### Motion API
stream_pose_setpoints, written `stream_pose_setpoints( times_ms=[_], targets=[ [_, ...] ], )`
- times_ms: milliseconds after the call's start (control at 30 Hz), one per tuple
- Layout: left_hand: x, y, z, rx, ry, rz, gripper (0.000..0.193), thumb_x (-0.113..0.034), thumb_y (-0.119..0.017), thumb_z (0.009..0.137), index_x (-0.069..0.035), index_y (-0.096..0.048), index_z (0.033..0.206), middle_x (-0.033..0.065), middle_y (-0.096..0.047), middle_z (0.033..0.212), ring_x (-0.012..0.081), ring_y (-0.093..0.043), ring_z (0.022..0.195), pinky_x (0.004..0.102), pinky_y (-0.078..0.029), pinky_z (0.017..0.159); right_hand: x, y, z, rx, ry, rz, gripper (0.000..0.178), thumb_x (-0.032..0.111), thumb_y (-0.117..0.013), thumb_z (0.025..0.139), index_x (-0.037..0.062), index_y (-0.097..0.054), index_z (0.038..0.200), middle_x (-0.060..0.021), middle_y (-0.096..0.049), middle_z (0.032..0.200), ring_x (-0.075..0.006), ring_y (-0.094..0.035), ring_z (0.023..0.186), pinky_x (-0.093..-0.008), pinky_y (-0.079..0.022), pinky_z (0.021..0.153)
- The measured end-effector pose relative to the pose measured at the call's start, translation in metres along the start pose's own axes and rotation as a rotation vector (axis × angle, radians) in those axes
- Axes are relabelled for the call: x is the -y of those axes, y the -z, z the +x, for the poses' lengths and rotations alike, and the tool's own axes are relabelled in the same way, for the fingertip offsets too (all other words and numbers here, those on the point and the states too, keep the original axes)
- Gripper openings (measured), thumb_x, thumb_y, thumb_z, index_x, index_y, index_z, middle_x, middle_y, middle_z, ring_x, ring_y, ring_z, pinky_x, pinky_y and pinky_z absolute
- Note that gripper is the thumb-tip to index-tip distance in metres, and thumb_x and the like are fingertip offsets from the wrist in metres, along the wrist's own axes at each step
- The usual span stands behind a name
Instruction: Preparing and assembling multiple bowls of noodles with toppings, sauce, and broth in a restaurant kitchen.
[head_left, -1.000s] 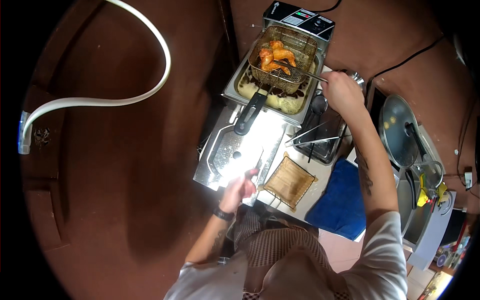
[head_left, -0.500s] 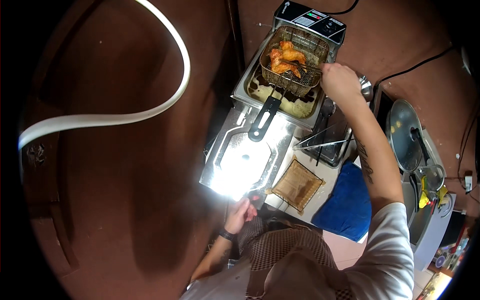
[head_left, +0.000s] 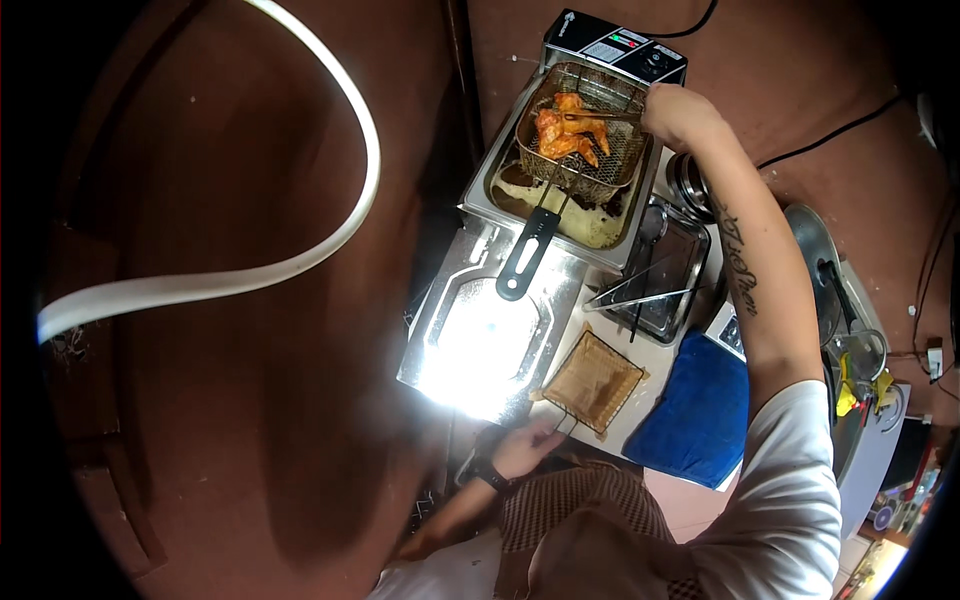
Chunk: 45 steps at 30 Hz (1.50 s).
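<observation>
Orange-brown fried chicken pieces (head_left: pixel 570 132) lie in the wire fry basket (head_left: pixel 625 160), which sits high at the back of the deep fryer (head_left: pixel 483 196) above foamy oil. My right hand (head_left: pixel 680 115) is closed on slim brown tongs or chopsticks (head_left: pixel 605 116), which cannot be told apart here. Their tips touch the chicken. The basket's black handle (head_left: pixel 528 252) points toward me over the bright metal lid. Closer in, my left hand (head_left: pixel 528 448) is closed at the wire handle (head_left: pixel 568 422) of a small square wire rack (head_left: pixel 594 382) lined with brown paper.
To the right are a glass tray (head_left: pixel 672 262) with thin metal rods across it, a folded blue cloth (head_left: pixel 695 405), stacked metal bowls (head_left: pixel 688 186) and a pan (head_left: pixel 828 270). A shiny metal lid (head_left: pixel 545 345) lies left of the rack. Brown walls rise behind and left.
My left hand has moved right from the metal lid's near edge to the rack's wire handle. My right hand has shifted slightly up, its utensil still at the chicken.
</observation>
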<state>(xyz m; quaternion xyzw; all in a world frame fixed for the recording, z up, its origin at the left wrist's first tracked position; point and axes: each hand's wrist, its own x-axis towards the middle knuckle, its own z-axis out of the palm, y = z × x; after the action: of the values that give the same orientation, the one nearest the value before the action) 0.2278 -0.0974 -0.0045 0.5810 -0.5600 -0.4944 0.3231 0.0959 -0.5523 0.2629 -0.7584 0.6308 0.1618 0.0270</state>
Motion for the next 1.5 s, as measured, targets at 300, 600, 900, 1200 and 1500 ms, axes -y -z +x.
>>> stream_pose_setpoints(
  times_ms=[300, 600, 900, 1200, 1500],
  targets=[
    [0.014, -0.018, 0.015, 0.233, 0.037, -0.193, 0.019, -0.021, -0.052, 0.103, -0.003, -0.060, 0.104, 0.0055, -0.057, 0.080, 0.0158, -0.055, 0.072, 0.0308, -0.047, 0.068, -0.036, -0.049, 0.053, 0.060, 0.048, 0.392, 0.024, 0.015, -0.062, 0.086, -0.0072, -0.070, 0.087, -0.0188, -0.069, 0.072, -0.0256, -0.067, 0.055, -0.0401, -0.055, 0.057],
    [-0.009, -0.002, 0.010, 0.161, 0.290, -0.666, 0.017, -0.020, -0.052, 0.103, -0.005, -0.061, 0.103, 0.0010, -0.058, 0.087, 0.0087, -0.054, 0.078, 0.0255, -0.046, 0.071, -0.095, -0.070, 0.034, 0.014, 0.052, 0.874, 0.020, 0.014, -0.061, 0.088, 0.0027, -0.071, 0.101, -0.0048, -0.064, 0.064, -0.0165, -0.056, 0.044, -0.0312, -0.043, 0.041],
    [-0.034, 0.031, 0.017, 0.081, 0.381, -0.956, 0.018, -0.022, -0.043, 0.107, -0.007, -0.050, 0.099, 0.0100, -0.064, 0.091, 0.0109, -0.049, 0.051, 0.0223, -0.039, 0.046, -0.121, -0.086, -0.071, 0.153, 0.143, 1.411, 0.019, 0.014, -0.059, 0.096, 0.0001, -0.067, 0.107, 0.0017, -0.057, 0.069, -0.0034, -0.040, 0.042, -0.0205, -0.025, 0.037],
    [-0.054, 0.013, 0.019, 0.057, 0.413, -0.977, 0.021, -0.027, -0.037, 0.109, -0.009, -0.048, 0.108, 0.0107, -0.060, 0.084, 0.0111, -0.042, 0.044, 0.0211, -0.031, 0.039, -0.115, -0.127, -0.244, 0.386, 0.026, 1.172, 0.017, 0.005, -0.064, 0.088, -0.0008, -0.073, 0.101, -0.0013, -0.058, 0.063, -0.0045, -0.051, 0.049, -0.0208, -0.038, 0.043],
    [-0.066, 0.000, 0.015, 0.121, 0.395, -0.952, 0.020, -0.026, -0.037, 0.109, -0.010, -0.047, 0.103, 0.0107, -0.059, 0.083, 0.0102, -0.039, 0.043, 0.0212, -0.030, 0.038, -0.096, -0.098, -0.227, 0.205, 0.507, 0.341, 0.017, 0.013, -0.065, 0.083, 0.0069, -0.075, 0.095, -0.0167, -0.069, 0.082, -0.0351, -0.067, 0.085, -0.0440, -0.052, 0.075]
  ],
)
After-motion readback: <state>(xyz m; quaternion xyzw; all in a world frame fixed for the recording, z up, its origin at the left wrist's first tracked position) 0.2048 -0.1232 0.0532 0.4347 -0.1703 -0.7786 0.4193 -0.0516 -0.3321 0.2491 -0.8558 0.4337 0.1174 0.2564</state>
